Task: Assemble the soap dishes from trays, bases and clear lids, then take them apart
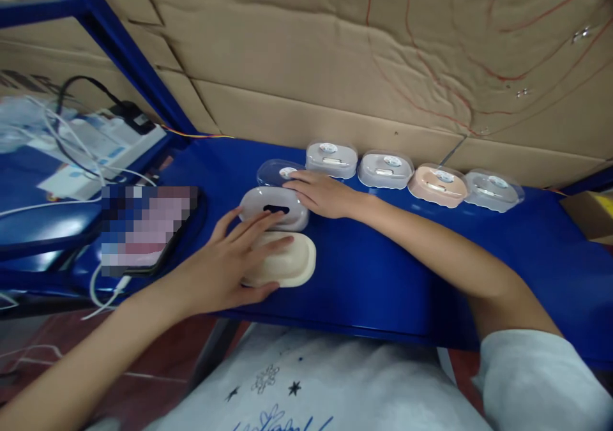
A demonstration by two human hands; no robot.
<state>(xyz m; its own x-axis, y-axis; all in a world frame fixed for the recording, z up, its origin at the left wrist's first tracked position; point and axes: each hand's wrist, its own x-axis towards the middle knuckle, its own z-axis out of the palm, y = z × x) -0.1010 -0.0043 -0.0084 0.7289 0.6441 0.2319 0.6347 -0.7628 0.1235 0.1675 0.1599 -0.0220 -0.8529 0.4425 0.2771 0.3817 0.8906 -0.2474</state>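
Observation:
My left hand (230, 262) lies with fingers spread over a cream oval soap-box-like piece (299, 258); its thumb is by the near edge. Its longer fingers reach onto a pale grey oval piece (297, 214) with a dark slot in the middle. From the right comes my right hand (325, 193), its fingers stretched out at the far right edge of the grey piece. Those fingertips also meet a clear plastic cover (271, 172) with a round sticker, lying just behind. Whether they press on the cover or only touch it is unclear.
Along the cardboard wall (297, 73) stand several covered oval boxes, among them a peach one (438, 186) and a grey one (493, 190). A phone (153, 226) with a white cable lies left on the blue table (373, 278). Behind it are a power strip (134, 143) and tangled cords.

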